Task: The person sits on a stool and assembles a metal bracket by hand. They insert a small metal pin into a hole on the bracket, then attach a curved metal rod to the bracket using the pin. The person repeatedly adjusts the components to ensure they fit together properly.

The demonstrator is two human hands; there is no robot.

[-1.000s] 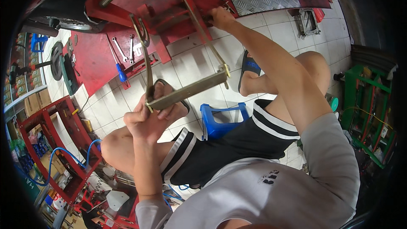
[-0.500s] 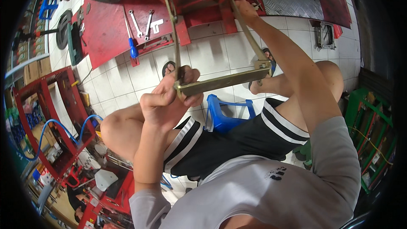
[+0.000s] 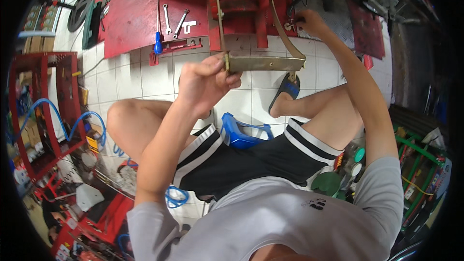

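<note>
My left hand (image 3: 205,79) is closed around the left corner of a brass-coloured U-shaped metal bracket (image 3: 266,63). Its flat crossbar lies nearly level above the floor, and two long arms run from it back to a red stand (image 3: 239,17). Beyond the bracket's right arm, my right hand (image 3: 311,22) reaches down to a few small metal parts (image 3: 289,25) at the edge of the red platform. Its fingers are curled, and whatever they pinch is too small or hidden to make out.
On the red platform (image 3: 130,24) lie two wrenches (image 3: 167,19), a blue-handled screwdriver (image 3: 157,43) and a white T-shaped piece (image 3: 189,26). A blue stool (image 3: 239,137) stands between my legs. A red metal frame (image 3: 46,111) with a blue hose is at the left, a green rack (image 3: 415,183) at the right.
My right hand has left the area beside the bracket's right arm and moved right to the small parts. The left hand still holds the bracket, whose crossbar now sits higher and more level in view.
</note>
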